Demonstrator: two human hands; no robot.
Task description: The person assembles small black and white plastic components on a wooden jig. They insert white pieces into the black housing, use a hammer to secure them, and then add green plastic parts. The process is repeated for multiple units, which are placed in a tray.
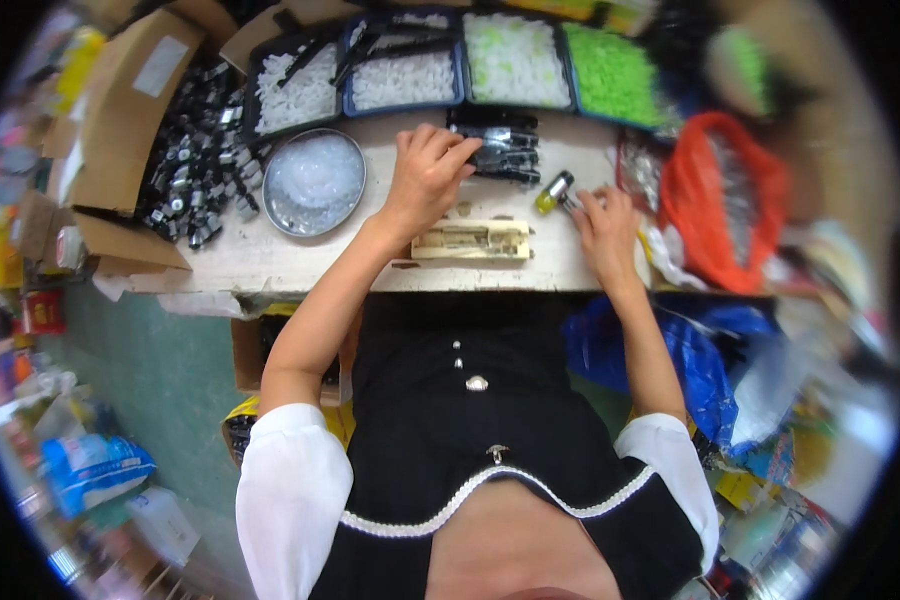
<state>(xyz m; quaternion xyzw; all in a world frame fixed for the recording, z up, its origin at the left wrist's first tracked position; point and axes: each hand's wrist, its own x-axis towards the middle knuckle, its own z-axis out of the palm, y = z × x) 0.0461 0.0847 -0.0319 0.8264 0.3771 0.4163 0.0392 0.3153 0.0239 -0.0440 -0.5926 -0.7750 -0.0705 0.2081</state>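
Observation:
My left hand [432,170] reaches over the table with its fingers curled together at the left ends of a row of black, shiny, slender pieces [508,150]. Anything pinched in those fingertips is hidden. Farther right, my right hand [610,222] rests low on the tabletop, its fingers bent and drawn together around something small that I cannot make out. Just left of its fingertips lies a short cylinder [554,192] with a yellow-green end and a dark end. Between the hands and nearer my body sits a cream-coloured block fixture [472,240] with a long slot.
Along the back stand dark trays of white pieces [405,80], mixed white and green pieces [515,60], and green pieces [610,75]. A round metal bowl [358,205], a black-and-silver parts heap [195,160] and an open carton [120,130] are left; a red bag [682,190] stands right.

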